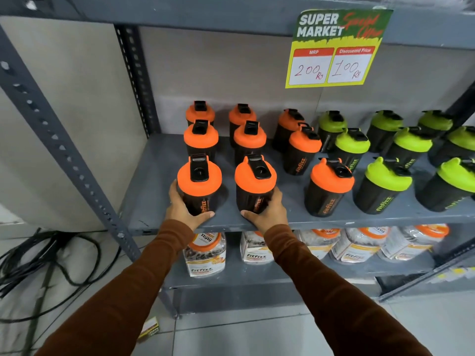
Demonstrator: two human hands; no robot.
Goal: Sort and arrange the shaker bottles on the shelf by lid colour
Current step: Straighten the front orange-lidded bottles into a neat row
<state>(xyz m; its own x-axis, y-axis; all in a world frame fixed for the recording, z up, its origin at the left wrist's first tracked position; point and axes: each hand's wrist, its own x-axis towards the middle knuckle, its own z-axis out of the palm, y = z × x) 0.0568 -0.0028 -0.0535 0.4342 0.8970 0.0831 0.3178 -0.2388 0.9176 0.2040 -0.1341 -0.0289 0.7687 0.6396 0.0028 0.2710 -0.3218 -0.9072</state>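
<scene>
Black shaker bottles stand on a grey metal shelf [159, 160]. Several orange-lidded ones fill the left and middle in three columns; several green-lidded ones [388, 176] stand to the right. My left hand [183, 208] wraps the front-left orange-lidded bottle [200, 186] from its left side. My right hand [267, 211] grips the orange-lidded bottle [255, 185] beside it from its right side. Both bottles stand upright at the shelf's front edge. A third front-row orange-lidded bottle [329, 187] stands untouched further right.
A yellow price sign [334, 51] hangs from the shelf above. Clear jars with orange lids [205, 253] line the lower shelf. Black cables [46, 258] lie on the floor at left. A grey slotted upright [61, 147] frames the left side.
</scene>
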